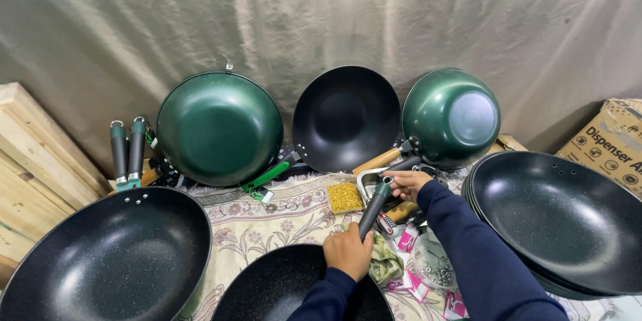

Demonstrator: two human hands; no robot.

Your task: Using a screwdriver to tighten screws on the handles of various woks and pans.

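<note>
While the black pan (294,287) lies nearest the person, the dark handle (372,208) slants up and away; left hand (348,251) is clamped on its lower end, right hand (406,184) pinches its top.

Bare floral cloth (267,217) left of the left hand (348,252) gives open passage; the stacked black woks (562,217) wall off the right (packets (411,274) clutter the middle).
</note>
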